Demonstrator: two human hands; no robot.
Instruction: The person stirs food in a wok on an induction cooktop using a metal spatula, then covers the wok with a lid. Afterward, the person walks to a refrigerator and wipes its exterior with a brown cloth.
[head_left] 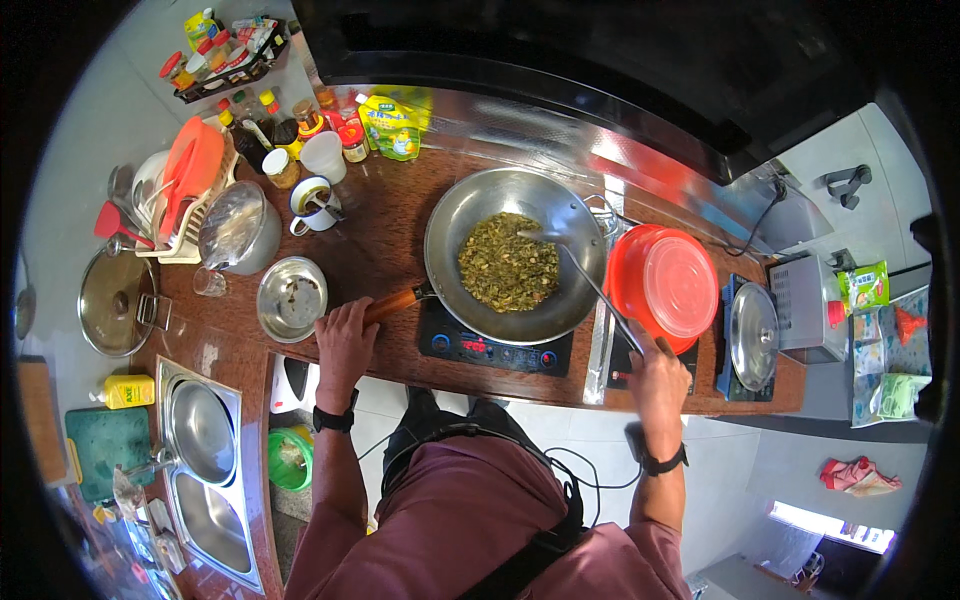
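A steel wok (450, 240) with chopped greenish-brown food (500, 265) in it sits on an induction cooker (440, 345). My left hand (343, 342) grips the end of the wok's wooden handle (395, 302). My right hand (658, 378) holds the handle of a metal spatula (590, 280), whose head rests in the food at the wok's right half. Just left of the wok, near my left hand, is a steel bowl (291, 299) with dark scraps in it. A red lidded bowl (675, 285) stands just right of the spatula.
Seasoning bottles (280, 130), a mug (313, 208), a pot (240, 225) and a dish rack (178, 205) crowd the back left of the counter (380, 175). A sink (210, 520) is at lower left. A glass lid (752, 335) and a grey box appliance (810, 310) stand at right.
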